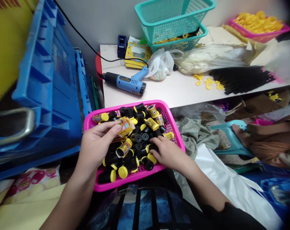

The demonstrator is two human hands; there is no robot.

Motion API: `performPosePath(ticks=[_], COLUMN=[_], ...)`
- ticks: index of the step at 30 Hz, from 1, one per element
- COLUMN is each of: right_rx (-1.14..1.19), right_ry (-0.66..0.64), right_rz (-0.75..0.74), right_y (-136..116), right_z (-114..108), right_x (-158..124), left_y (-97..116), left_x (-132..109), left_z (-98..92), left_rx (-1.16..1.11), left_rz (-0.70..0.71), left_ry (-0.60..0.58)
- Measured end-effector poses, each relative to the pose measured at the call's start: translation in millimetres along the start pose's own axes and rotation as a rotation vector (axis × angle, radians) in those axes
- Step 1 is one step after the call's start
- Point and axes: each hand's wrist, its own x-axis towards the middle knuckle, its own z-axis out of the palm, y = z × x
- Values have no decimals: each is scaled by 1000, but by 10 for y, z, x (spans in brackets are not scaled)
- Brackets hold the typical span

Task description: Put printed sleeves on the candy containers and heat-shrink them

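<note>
Black tubes (135,150) fill the pink basket (135,178); the left hand (97,143) pinches 1 yellow-labelled tube (125,126) at 11 o'clock. The right hand (167,153) curls over tubes at 4 o'clock, grip unclear.

Pale grey wall (99,19) along the back, evenly lit, and there's a black cable (80,35) slanting down it onto the white tabletop (178,91). Teal baskets (173,19) are stacked at the tabletop's back edge, near the wall. Off its left edge, big blue crates (51,80) lean tilted. Below its front edge, on the right, a teal plastic seat (228,134) stands among crumpled cloth.
</note>
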Motion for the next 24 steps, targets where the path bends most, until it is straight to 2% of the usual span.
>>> performPosePath(ticks=[2,5,8,11,15,24], right_rx=[300,869,1348,1652,1795,1891], right_ry=[81,176,67,-12,-36,144], right_rz=[4,19,-62,-161,-212,-228], right_y=[73,132,72,-63,-227,-381], right_z=[-86,-163,-154,-115,-52,9], right_x=[-29,-49,-6,62,119,182], left_y=[26,52,71,97,124,129], left_x=[-26,-54,-72,-90,-108,-99], left_z=[-9,-5,26,48,39,44], left_rx=[56,113,177,204,209,217], left_rz=[-14,-22,-10,-9,-10,3], left_ry=[-19,-119,-226,-264,-266,-299])
